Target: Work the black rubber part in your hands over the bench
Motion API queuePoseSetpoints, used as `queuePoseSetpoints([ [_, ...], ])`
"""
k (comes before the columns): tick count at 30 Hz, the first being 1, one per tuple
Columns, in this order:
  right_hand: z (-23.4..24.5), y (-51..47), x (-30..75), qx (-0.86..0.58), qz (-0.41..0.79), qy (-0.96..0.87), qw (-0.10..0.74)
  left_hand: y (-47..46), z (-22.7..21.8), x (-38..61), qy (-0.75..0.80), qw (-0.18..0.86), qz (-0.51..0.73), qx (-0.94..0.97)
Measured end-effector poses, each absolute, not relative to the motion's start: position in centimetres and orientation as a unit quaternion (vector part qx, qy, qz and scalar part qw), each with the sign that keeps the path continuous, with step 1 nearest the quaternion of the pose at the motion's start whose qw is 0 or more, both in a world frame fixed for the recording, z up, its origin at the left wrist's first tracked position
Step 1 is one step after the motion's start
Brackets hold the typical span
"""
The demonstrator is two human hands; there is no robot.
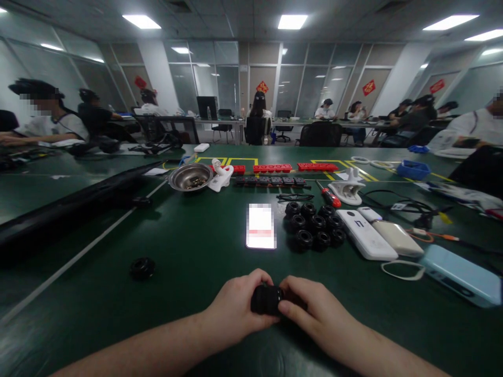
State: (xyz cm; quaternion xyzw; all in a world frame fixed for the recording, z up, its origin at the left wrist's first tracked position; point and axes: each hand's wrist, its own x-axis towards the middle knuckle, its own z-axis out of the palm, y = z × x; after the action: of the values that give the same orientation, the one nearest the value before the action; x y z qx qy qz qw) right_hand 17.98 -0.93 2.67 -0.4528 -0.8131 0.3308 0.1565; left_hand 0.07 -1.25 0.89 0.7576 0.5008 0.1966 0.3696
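Observation:
Near the table's front edge, my left hand [239,301] and my right hand [310,303] grip one black cylindrical part [265,299] between them. The left fingers wrap its left side, while the right thumb and fingers pinch its right end, where a thin shiny rim shows. Its exact kind is unclear. Beyond the hands, a lit phone [261,226] lies flat. To its right sits a cluster of several black ring-shaped parts [314,225] with round openings. Another black ring-shaped part [142,268] rests alone on the left.
On the green table [196,225] stand a metal bowl [191,178] with small brass-coloured pieces, red trays [272,168], and a black strip [271,181]. At right lie a screwdriver [330,197], a white device [367,234] and a light-blue box [462,275]. People sit at surrounding tables.

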Motion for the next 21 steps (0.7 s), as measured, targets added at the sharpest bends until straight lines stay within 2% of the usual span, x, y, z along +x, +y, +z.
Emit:
queuePoseSetpoints([
  [7, 2.91, -1.65, 18.32, -0.389, 0.369, -0.810, 0.239, -1.23, 1.41, -0.16, 0.459, 0.416, 0.215, 0.755],
  [12, 2.72, -1.65, 18.44, -0.409, 0.392, -0.790, 0.236, -1.43, 1.50, -0.03, 0.479, 0.396, 0.202, 0.757],
  [18, 2.92, -1.46, 18.01, -0.448, 0.353, -0.804, 0.171, -1.41, 1.17, -0.01, 0.492, 0.380, 0.211, 0.754],
  [21, 3.06, -1.55, 17.98, -0.428, 0.359, -0.807, 0.195, -1.28, 1.35, -0.13, 0.475, 0.398, 0.216, 0.754],
])
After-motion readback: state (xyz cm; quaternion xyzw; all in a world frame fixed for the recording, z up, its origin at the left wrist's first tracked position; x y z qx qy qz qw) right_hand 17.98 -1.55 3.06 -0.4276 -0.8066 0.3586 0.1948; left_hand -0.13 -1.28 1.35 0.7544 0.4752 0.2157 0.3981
